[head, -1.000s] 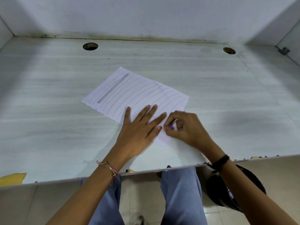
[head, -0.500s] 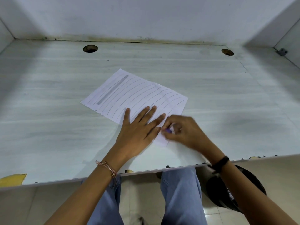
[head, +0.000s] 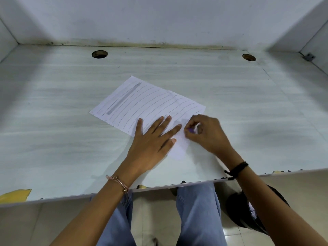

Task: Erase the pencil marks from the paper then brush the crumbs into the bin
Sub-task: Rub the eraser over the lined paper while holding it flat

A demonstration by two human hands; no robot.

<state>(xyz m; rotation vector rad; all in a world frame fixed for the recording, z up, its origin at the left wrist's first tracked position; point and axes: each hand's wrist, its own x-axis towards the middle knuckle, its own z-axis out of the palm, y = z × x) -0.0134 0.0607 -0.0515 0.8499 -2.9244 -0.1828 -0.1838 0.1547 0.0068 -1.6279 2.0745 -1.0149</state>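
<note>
A white sheet of paper [head: 142,102] with several drawn pencil lines and a grey smudged band lies tilted on the pale desk [head: 53,139]. My left hand [head: 152,141] lies flat on the sheet's near part, fingers spread, pressing it down. Just to its right, my right hand [head: 204,134] pinches a small purple eraser [head: 191,130] against the paper's near right part. A dark round bin [head: 248,212] stands on the floor under the desk's front edge, partly hidden by my right forearm.
Two round cable holes [head: 99,54] [head: 248,57] sit near the desk's back edge by the wall. A yellow scrap [head: 14,195] lies at the front left corner. My legs in blue jeans [head: 197,213] are below the desk edge.
My right hand with the eraser has shifted back and forth over the paper's near right part, ending slightly farther up and right. My left hand has stayed flat on the sheet.
</note>
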